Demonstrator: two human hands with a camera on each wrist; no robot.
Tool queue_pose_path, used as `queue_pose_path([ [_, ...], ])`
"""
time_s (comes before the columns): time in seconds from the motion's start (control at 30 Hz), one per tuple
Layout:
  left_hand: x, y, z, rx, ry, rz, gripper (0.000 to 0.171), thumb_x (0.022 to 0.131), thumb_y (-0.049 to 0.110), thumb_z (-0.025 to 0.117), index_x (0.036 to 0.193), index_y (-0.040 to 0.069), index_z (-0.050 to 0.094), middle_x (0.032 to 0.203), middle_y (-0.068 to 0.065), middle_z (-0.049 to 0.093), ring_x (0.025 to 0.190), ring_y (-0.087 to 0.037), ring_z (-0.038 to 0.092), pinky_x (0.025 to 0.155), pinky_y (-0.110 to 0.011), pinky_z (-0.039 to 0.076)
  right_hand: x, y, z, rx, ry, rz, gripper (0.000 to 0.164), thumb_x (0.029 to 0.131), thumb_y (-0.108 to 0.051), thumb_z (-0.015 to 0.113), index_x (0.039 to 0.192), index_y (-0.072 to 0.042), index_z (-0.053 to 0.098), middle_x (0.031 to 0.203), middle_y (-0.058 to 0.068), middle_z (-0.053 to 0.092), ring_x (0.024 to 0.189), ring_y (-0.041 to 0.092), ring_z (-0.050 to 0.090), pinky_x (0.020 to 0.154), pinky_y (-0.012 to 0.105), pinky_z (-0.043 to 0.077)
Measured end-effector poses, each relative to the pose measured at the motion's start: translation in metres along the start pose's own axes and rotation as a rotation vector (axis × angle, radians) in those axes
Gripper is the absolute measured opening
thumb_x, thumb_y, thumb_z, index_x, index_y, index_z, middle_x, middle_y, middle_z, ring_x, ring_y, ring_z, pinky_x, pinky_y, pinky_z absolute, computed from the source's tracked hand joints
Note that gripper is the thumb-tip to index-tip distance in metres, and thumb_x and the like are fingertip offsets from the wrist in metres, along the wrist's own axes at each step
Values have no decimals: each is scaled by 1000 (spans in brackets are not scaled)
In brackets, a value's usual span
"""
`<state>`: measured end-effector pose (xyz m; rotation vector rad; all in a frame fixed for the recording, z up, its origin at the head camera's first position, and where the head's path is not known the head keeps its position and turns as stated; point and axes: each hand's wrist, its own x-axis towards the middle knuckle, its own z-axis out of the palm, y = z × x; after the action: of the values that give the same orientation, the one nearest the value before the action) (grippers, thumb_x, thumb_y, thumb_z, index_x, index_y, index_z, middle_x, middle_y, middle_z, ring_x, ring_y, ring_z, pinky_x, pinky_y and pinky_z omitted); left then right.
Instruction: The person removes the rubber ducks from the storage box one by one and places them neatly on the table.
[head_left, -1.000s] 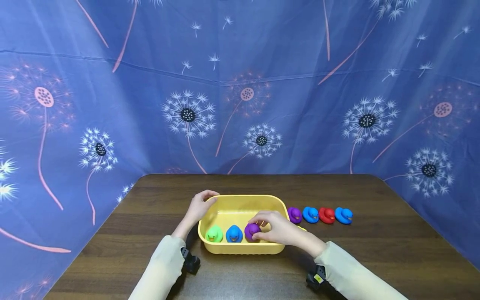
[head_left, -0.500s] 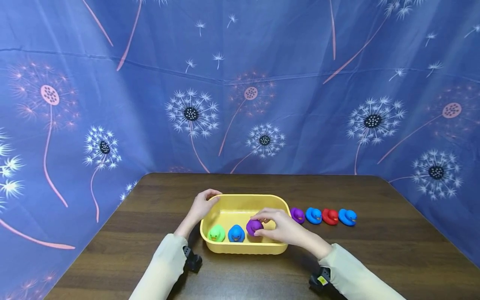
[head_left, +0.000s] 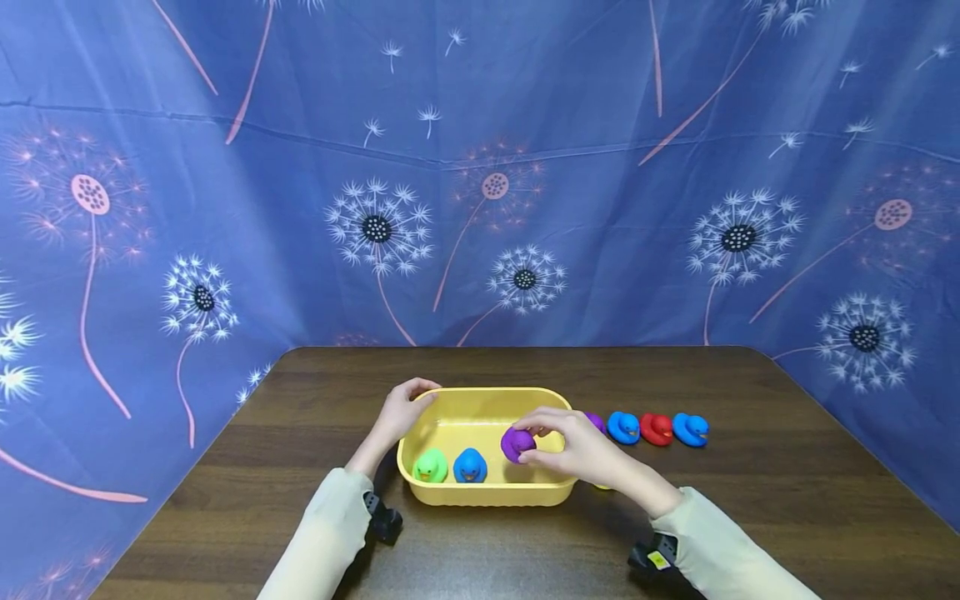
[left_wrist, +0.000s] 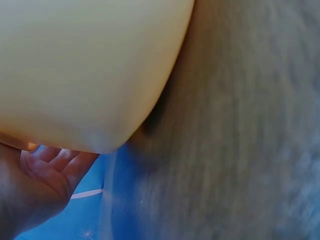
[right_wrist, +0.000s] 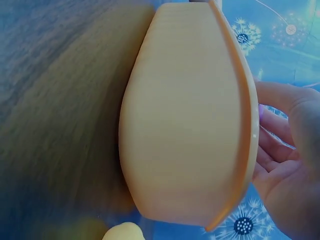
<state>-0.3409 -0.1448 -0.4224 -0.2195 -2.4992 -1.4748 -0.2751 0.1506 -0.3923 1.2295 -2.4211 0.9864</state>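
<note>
A yellow plastic bin (head_left: 491, 495) stands on the table. My left hand (head_left: 400, 413) holds its far left corner, thumb and fingers at the rim; in the left wrist view the bin's outer wall (left_wrist: 85, 75) hides the fingertips. Over the right half of the bin, my right hand (head_left: 573, 442) pinches a purple rubber duck (head_left: 516, 446) between thumb and fingers. Inside along the near wall sit a green rubber duck (head_left: 431, 467) and a blue rubber duck (head_left: 470, 467). In the right wrist view the bin's side (right_wrist: 185, 115) covers the held duck almost wholly.
Right of the bin runs a row of rubber ducks: a purple one (head_left: 596, 422) partly behind my hand, a blue one (head_left: 624, 427), a red one (head_left: 657, 429) and another blue one (head_left: 691, 430). Something rounded and yellow (right_wrist: 125, 232) lies beside the bin. A patterned blue cloth (head_left: 480, 167) hangs behind the table.
My right hand has drawn the purple duck back and to the right, away from the bin's near wall and the blue duck. The left hand stays at the rim.
</note>
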Motion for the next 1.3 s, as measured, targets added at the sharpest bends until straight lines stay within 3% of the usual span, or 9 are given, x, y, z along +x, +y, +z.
queue_pose_path([
  [0.3,0,0,1,-8,1,5,14,89,10,61,100,4,67,97,-10,69,85,-15,59,74,-26,46,-9,2,-8,-3,28,23,36,78,-30,75,110,-14,67,99,-8,68,89,6,62,76,35,53],
  [0.73,1,0,0,4,-2,-15,15,90,12,61,101,5,67,98,-10,68,88,-18,60,75,-27,47,-17,5,-20,-29,35,6,36,77,-30,76,109,-15,68,102,-7,67,88,8,60,72,30,52],
  [1.0,1,1,-1,7,-13,-14,14,90,13,61,100,6,68,98,-10,69,85,-15,59,74,-25,46,-22,6,-25,-47,53,37,36,76,-31,77,108,-18,67,96,-13,63,85,8,59,71,26,50],
  [1.3,1,1,0,5,-6,12,14,88,10,62,99,3,68,95,-11,69,80,-11,58,71,-24,46,-27,9,-32,-24,80,-63,33,77,-24,77,106,-14,66,99,-4,66,82,8,61,70,20,50],
])
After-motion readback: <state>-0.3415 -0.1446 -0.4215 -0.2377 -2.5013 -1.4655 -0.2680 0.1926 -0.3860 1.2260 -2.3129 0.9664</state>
